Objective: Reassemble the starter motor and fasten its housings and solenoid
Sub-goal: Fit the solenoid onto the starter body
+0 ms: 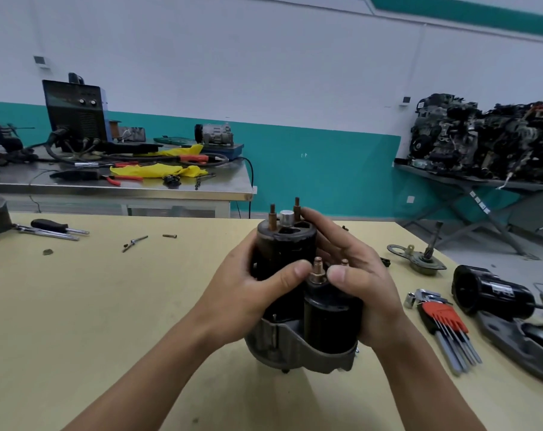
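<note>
- We've got the starter motor (295,293) standing nose-down, mid-table (108,306); our left hand (248,293) clamps the main body, our right hand (357,284) clamps the solenoid (329,318), likely pressing it home
- Bare room left; hex keys (447,325) lie near on the right, loose bolts (169,236) well apart beyond

Two bare forearms enter from lower frame, no sleeves, gloves, watch or rings visible; left hand (248,293) and right hand (366,287) show short, trimmed nails on fingers (338,273).
</note>
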Tool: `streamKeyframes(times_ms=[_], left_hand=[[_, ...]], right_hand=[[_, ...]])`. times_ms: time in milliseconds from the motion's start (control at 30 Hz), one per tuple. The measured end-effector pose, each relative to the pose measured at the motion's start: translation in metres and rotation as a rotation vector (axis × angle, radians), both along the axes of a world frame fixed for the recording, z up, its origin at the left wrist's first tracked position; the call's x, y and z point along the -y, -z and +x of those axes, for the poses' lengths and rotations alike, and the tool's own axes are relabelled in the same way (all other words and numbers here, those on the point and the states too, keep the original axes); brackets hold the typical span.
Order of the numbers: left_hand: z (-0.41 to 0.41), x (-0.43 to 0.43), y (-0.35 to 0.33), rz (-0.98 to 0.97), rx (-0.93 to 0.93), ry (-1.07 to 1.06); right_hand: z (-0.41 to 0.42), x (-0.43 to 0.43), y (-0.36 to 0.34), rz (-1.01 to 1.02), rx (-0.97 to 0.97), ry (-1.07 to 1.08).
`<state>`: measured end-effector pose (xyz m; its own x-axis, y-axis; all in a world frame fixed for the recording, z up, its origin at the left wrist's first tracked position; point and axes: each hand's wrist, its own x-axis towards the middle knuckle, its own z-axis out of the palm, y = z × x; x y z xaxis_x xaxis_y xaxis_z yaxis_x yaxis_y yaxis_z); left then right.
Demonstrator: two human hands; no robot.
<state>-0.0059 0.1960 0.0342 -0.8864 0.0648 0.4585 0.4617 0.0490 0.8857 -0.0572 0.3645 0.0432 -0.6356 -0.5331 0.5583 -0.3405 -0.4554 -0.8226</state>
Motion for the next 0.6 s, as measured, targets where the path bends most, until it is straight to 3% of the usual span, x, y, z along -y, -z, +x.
streamKeyframes(times_ms=[133, 300, 600], left_hand=[[0.002, -0.004, 0.003, 0.001, -0.041, -0.096], [0.004, -0.01, 0.005, 0.027, -0.039, -0.238], [0.005, -0.016, 0.003, 0.016, -0.059, -0.266]], right_hand=[[0.0, -0.007, -0.002, 0.042, -0.043, 0.005], [0.005, -0.01, -0.001, 0.058, -0.046, 0.212], [0.016, 0.001, 0.002, -0.005, -0.051, 0.323]])
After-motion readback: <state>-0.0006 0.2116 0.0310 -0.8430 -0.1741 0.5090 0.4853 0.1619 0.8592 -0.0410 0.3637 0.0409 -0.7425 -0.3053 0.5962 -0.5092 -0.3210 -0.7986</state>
